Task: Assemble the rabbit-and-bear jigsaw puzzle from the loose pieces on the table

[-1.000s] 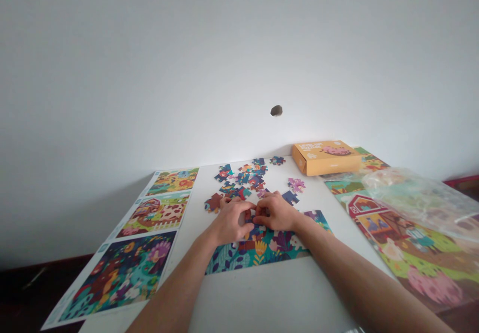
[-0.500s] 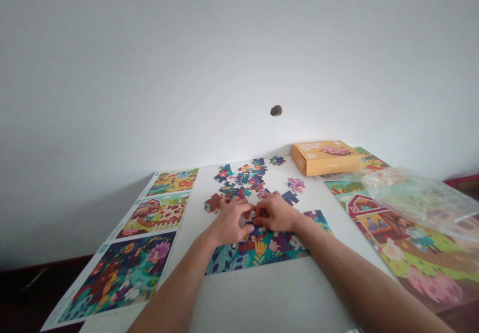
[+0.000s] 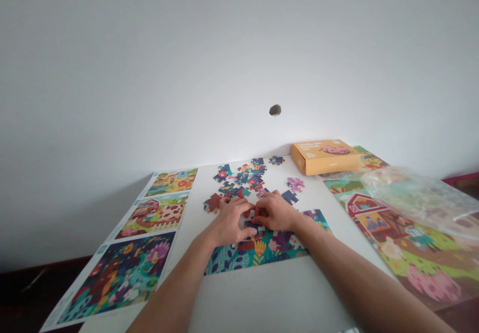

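Note:
A partly assembled jigsaw puzzle (image 3: 262,250) with teal leaves and a yellow flower lies on the white table. My left hand (image 3: 232,222) curls over its upper left edge, thumb on the dark blue part and index finger reaching to my right hand. My right hand (image 3: 275,213) pinches at the same upper edge, closed on a small puzzle piece (image 3: 248,224) that is mostly hidden by the fingers. The fingertips of both hands meet there. Just beyond them lie several loose puzzle pieces (image 3: 243,178), among them a brown one (image 3: 212,202) near my left hand.
A printed picture sheet (image 3: 119,278) lies along the left side. At the back right stands an orange puzzle box (image 3: 325,157). Beside it, a clear plastic bag (image 3: 415,193) rests on a farm-picture sheet (image 3: 404,243). A white wall (image 3: 239,73) with a hole rises behind the table.
My left thumb has slid slightly to the right along the puzzle's upper edge. My right hand stays nearly in place.

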`<move>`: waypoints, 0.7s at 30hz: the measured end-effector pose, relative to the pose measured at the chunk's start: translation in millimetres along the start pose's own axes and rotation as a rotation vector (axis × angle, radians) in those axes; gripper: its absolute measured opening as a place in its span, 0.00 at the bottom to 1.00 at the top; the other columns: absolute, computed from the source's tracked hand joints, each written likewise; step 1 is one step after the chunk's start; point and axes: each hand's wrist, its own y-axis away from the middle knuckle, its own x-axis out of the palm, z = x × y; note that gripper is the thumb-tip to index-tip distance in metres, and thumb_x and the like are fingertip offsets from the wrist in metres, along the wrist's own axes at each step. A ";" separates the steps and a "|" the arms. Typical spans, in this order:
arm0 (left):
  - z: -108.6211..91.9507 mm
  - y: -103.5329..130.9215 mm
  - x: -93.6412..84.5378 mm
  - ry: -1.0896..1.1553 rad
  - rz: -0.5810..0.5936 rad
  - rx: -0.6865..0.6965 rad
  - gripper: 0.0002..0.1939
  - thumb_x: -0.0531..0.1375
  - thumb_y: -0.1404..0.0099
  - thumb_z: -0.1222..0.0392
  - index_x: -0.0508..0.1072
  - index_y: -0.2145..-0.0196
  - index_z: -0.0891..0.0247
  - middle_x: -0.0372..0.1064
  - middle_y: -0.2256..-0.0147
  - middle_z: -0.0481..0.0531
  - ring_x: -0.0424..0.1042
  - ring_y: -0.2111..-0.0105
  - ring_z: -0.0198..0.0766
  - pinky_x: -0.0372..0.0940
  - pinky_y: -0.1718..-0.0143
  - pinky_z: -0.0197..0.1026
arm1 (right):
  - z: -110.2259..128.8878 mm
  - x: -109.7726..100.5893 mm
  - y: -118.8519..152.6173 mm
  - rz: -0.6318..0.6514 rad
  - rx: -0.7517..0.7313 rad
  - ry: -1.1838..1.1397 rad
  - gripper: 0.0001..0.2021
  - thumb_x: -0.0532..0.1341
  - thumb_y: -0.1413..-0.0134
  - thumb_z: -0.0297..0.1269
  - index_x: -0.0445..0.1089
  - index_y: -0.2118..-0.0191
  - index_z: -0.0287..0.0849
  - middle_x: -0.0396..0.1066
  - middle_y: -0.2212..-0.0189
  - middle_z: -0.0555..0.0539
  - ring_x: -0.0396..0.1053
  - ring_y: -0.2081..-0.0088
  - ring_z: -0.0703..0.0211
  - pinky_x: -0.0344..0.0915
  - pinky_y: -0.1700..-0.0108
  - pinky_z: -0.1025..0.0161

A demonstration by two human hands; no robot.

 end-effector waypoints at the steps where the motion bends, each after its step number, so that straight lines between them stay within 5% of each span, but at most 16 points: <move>1: 0.0 -0.1 0.2 -0.002 0.000 -0.002 0.18 0.67 0.48 0.54 0.72 0.59 0.59 0.69 0.63 0.51 0.65 0.56 0.49 0.51 0.50 0.51 | 0.1 0.1 0.2 -0.007 -0.009 0.009 0.06 0.65 0.48 0.38 0.71 0.72 0.42 0.73 0.75 0.52 0.66 0.67 0.60 0.51 0.59 0.61; 15: 1.0 -0.1 2.3 0.004 -0.020 -0.007 0.16 0.65 0.46 0.54 0.72 0.60 0.59 0.70 0.63 0.52 0.66 0.57 0.48 0.53 0.51 0.50 | 2.4 -3.4 2.6 -0.002 -0.030 -0.005 0.06 0.64 0.49 0.38 0.71 0.71 0.42 0.72 0.75 0.51 0.66 0.66 0.59 0.51 0.59 0.60; 21: 2.9 -2.9 6.2 -0.001 -0.093 -0.068 0.07 0.61 0.42 0.61 0.73 0.64 0.58 0.71 0.63 0.51 0.67 0.57 0.47 0.52 0.48 0.51 | 5.1 -9.4 4.5 0.063 -0.039 0.097 0.24 0.69 0.60 0.56 0.71 0.63 0.42 0.69 0.64 0.46 0.64 0.58 0.51 0.51 0.56 0.57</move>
